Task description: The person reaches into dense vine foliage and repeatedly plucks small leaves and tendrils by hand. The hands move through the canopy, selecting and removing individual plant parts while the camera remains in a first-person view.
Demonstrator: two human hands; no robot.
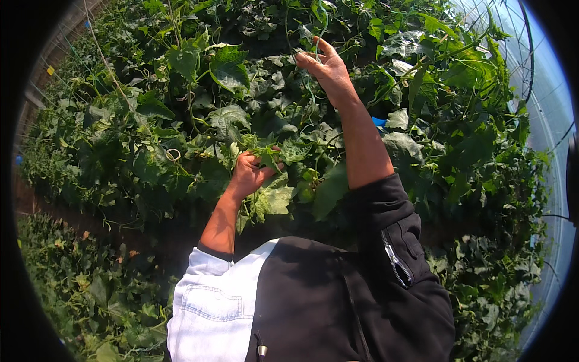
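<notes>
My left hand (254,172) is low among the leaves, its fingers closed around a leafy vine shoot (269,156); part of the fingers is hidden by foliage. Pale green leaves (272,199) hang just below it. Higher up and to the right, my right hand (326,68) is raised with a thin green twine (324,27) running down between thumb and fingers. Below that hand the twine hangs down in front of the dense leaves.
Climbing vines with lobed leaves (230,117) fill the row in front. A light string (106,61) slants down at the left, near a pale ring (173,155). Something blue (378,122) shows beside my right forearm. Clear plastic sheeting (549,99) curves along the right.
</notes>
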